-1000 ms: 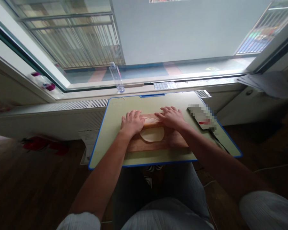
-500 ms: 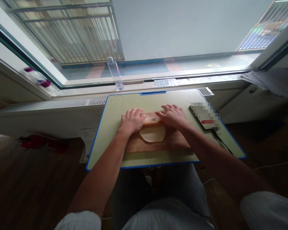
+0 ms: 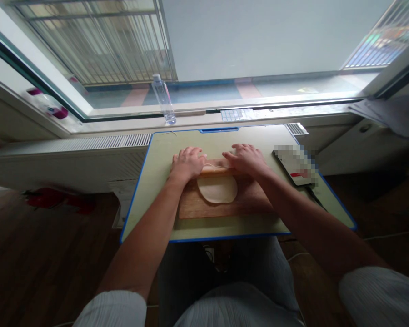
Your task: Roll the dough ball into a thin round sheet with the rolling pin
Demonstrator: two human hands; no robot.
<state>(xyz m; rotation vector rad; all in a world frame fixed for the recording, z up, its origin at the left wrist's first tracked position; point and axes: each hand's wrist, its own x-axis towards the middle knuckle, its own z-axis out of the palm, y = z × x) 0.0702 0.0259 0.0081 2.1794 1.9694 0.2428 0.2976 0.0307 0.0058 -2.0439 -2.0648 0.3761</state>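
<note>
Outstretched fingers (image 3: 191,150) over a rolling pin (image 3: 216,170)

The left hand (image 3: 186,165) and right hand (image 3: 248,161) rest on the pin, unclenched (its ends are hidden). Nearer the body than the fingers, dough (image 3: 218,190) lies inside the board's (image 3: 195,210) near edge. Beyond the fingertips, bare desk (image 3: 221,141) reaches its blue rim; rightward, a narrow gap precedes a device (image 3: 293,166).

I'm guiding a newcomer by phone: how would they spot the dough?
Find the pale, blue-edged table, then the brown board lying on it. The dough is the flat, rounded sheet on that board, with the rolling pin across its far part; its cream colour sets it apart from both.
</note>
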